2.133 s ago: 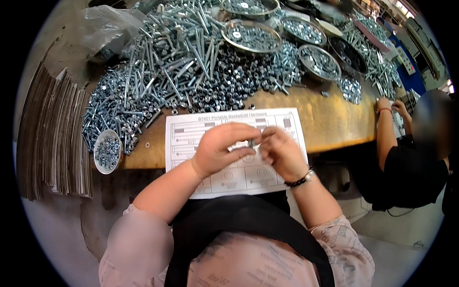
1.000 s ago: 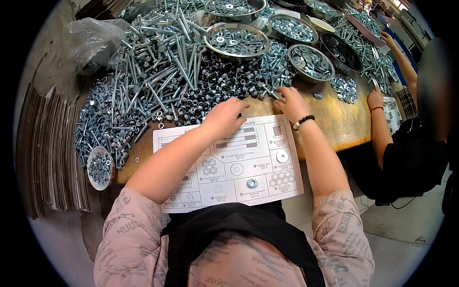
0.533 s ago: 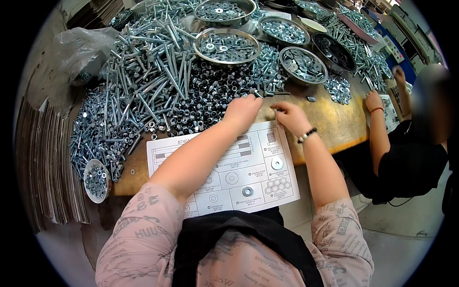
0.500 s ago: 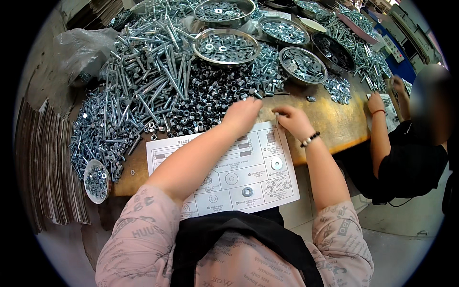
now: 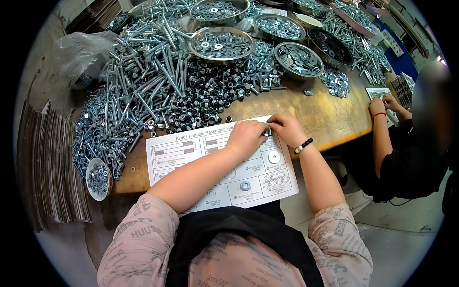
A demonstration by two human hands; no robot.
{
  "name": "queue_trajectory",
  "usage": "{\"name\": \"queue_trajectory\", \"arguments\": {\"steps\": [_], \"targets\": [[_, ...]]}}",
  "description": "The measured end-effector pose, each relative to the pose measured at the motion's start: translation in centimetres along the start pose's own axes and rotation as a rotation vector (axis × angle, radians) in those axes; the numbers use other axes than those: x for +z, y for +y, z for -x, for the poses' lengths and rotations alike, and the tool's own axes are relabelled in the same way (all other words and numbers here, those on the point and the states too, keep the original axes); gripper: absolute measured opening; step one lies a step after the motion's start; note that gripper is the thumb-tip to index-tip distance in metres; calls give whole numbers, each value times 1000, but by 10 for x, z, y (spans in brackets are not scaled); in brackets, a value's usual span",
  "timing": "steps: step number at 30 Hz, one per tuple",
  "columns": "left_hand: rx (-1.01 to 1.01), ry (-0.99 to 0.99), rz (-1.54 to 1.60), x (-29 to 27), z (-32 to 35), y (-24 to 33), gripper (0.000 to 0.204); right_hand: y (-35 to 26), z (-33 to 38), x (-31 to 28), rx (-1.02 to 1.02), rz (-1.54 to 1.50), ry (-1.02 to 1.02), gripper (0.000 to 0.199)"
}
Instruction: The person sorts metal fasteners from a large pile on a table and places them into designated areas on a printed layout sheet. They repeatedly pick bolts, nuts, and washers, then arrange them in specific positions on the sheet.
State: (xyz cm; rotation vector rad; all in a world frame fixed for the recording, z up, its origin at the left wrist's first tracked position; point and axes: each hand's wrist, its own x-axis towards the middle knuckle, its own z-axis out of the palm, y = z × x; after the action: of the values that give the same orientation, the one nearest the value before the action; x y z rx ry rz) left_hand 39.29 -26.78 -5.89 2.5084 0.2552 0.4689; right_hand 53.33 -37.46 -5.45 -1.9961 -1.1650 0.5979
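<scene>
— How far along?
— Both hands, left hand [image 5: 247, 135] and right hand [image 5: 286, 128], pinch a small metal part [image 5: 269, 131] over the printed sheet [image 5: 181, 153]. One washer [image 5: 274, 156] and one nut [image 5: 245, 185] are placed; most boxes look bare, and the nut pile [image 5: 205, 95] on the bench [image 5: 330, 119] is big.

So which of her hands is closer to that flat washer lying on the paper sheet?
Right. The right hand sits just above the flat washer, while the left hand rests farther off, up and to its left on the sheet.
</scene>
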Motion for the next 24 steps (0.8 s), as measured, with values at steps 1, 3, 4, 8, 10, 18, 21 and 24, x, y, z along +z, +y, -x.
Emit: {"name": "queue_trajectory", "arguments": {"steps": [1, 3, 4, 8, 10, 18, 21, 24], "targets": [[-6, -30, -18, 0, -1, 2, 21, -1, 1, 0, 1, 12, 4, 13], [-20, -89, -51, -2, -3, 4, 22, -6, 2, 1, 2, 37, 10, 13], [-9, -67, -25, -2, -1, 3, 23, -6, 1, 2, -16, 41, 6, 14], [-9, 12, 1, -15, 4, -8, 25, -10, -5, -8, -38, 35, 61, 15], [-6, -13, -110, -39, 6, -19, 25, -16, -11, -12, -63, 78, 93, 16], [115, -211, -486, -63, -4, -69, 10, -53, -84, 33, -67, 546, 68, 27], [85, 103, -556, -48, -10, -73, 8, -59, -93, 49, 4, 677, 45, 26], [46, 201, -719, -31, -16, -71, 7, -46, -99, 48, -109, 750, 29, 18]]}}
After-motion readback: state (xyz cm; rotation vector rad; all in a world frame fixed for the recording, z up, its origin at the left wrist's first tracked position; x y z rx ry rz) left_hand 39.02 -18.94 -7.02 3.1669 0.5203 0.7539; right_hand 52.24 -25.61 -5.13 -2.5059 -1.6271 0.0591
